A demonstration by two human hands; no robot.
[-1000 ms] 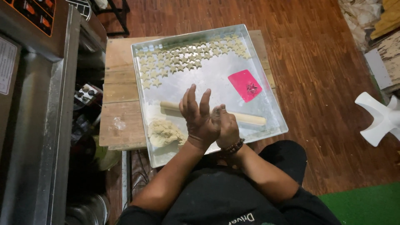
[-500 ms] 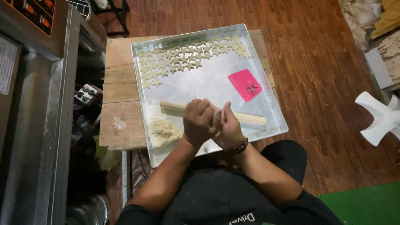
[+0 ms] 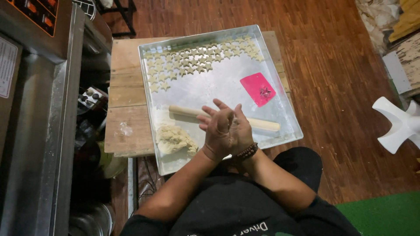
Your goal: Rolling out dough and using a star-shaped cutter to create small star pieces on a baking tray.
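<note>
Left hand [image 3: 220, 131] and right hand [image 3: 241, 133] press palm to palm, whatever lies between them hidden. The rolling pin [image 3: 188, 112] lies just under them, running from 10 to 4 o'clock; the dough lump [image 3: 174, 140] sits at 9 o'clock.

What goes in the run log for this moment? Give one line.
hands: pressed together over tray | rolling pin: lying in tray | dough: near corner | star shapes: far rows | pink card: beside

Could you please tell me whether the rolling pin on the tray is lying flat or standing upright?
Lying flat: the rolling pin rests lengthwise on the metal tray, partly hidden behind the pressed-together left hand and right hand.
</note>
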